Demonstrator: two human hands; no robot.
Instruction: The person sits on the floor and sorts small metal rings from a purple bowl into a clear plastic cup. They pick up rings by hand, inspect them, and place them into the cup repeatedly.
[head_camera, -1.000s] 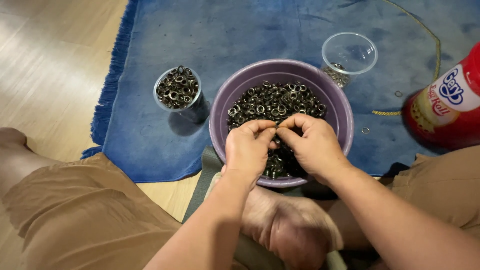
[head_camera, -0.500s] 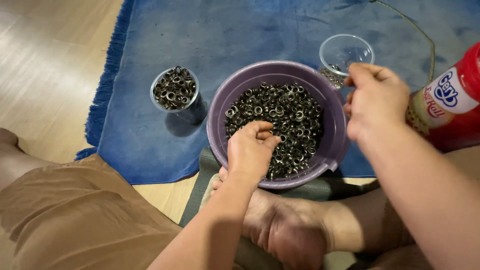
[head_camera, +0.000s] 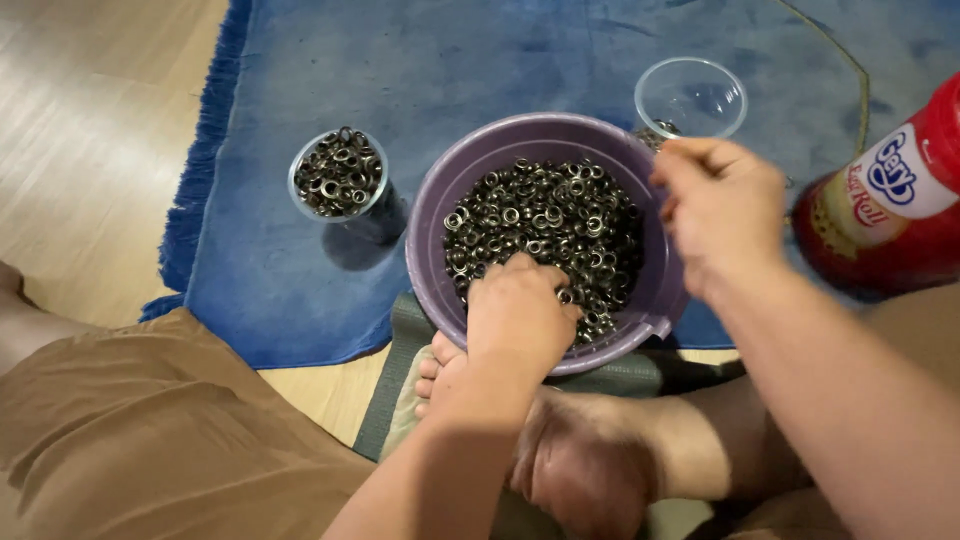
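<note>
A purple plastic bowl (head_camera: 430, 230) sits in front of me, heaped with small dark metal eyelets (head_camera: 545, 215). My left hand (head_camera: 520, 320) rests in the near side of the pile, its fingers curled down into the eyelets. At the bowl's right rim hovers my right hand (head_camera: 725, 215), just below a clear plastic cup (head_camera: 690, 95). Its fingertips are pinched together; whether they hold anything is hidden. The clear cup has only a few eyelets at its bottom.
Left of the bowl stands a second clear cup (head_camera: 340, 175) filled with eyelets. A red cylindrical canister (head_camera: 890, 210) lies at the right. All rest on a blue fringed rug (head_camera: 480, 60) over wooden floor (head_camera: 90, 130). My bare foot (head_camera: 570, 460) lies under the bowl's near edge.
My right hand left the pile, went out to the clear cup at the right, and has now drawn slightly back toward the bowl's rim. My left hand stayed in the eyelets.
</note>
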